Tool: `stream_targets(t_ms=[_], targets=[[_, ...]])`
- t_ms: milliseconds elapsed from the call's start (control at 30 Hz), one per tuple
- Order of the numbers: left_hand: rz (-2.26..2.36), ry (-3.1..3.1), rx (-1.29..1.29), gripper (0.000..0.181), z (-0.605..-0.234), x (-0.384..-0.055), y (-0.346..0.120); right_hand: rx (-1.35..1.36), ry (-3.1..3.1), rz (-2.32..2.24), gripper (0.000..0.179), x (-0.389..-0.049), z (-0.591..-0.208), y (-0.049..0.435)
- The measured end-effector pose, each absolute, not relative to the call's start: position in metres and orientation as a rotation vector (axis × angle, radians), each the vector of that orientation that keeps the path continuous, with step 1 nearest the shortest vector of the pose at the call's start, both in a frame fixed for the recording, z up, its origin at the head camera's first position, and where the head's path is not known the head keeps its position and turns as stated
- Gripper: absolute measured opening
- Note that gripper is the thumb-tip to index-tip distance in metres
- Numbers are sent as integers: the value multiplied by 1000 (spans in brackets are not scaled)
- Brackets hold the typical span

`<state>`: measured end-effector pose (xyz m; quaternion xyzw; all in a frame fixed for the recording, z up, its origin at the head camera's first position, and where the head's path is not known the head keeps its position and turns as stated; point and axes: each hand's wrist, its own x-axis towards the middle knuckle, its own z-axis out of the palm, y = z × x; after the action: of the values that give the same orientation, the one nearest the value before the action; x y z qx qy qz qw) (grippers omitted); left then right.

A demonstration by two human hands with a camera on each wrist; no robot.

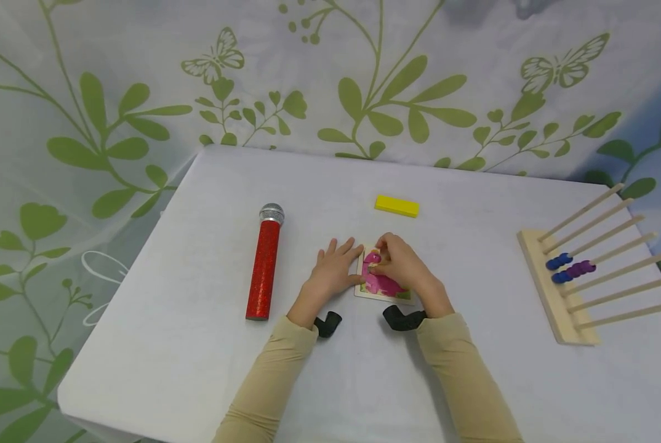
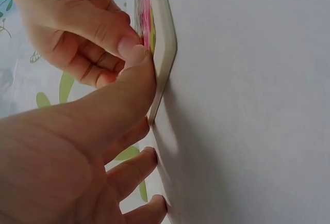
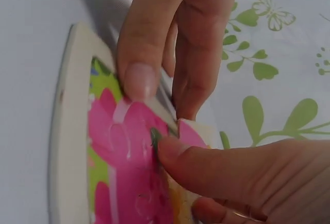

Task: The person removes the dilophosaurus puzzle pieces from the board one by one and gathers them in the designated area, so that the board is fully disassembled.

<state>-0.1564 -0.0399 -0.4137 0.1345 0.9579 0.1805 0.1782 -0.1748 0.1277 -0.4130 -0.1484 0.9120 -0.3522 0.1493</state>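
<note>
A small wooden jigsaw puzzle (image 1: 383, 287) with a pink animal picture lies flat between the hands in the head view. The left hand (image 1: 332, 271) rests at its left edge, fingers spread and mostly straight. Its thumb (image 3: 142, 77) touches the pale border. With curled fingers, the right hand (image 1: 404, 261) pinches a pink-and-cream puzzle piece (image 3: 191, 133) at the puzzle's upper part. Its thumb lies over the piece; the fingertips beneath are largely hidden. In the left wrist view the puzzle board (image 2: 166, 43) appears edge-on, and both thumbs are close together.
A red toy microphone (image 1: 264, 264) lies to the left. Beyond the puzzle is a yellow block (image 1: 397, 206). At the right stands a wooden peg rack (image 1: 554, 289) with blue and purple beads. A leaf-patterned cloth (image 1: 386, 86) hangs behind the white table (image 1: 170, 344).
</note>
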Motion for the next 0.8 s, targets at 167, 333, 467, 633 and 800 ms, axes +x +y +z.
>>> stream_targets(t_ms=[167, 333, 467, 633, 800], targets=[[493, 2713, 381, 69, -414, -157, -38, -422, 2627, -1042, 39, -174, -412, 127], [487, 2708, 381, 70, -417, -159, -39, -423, 2629, -1101, 36, -173, -414, 133], [503, 2697, 379, 69, -417, -158, -39, -387, 2599, -1249, 37, -174, -415, 158], [521, 2676, 372, 70, -417, -157, -37, -149, 2662, -1263, 40, -173, -417, 207], [527, 2680, 349, 71, -418, -157, -39, -52, 2648, -1194, 41, -170, -422, 231]])
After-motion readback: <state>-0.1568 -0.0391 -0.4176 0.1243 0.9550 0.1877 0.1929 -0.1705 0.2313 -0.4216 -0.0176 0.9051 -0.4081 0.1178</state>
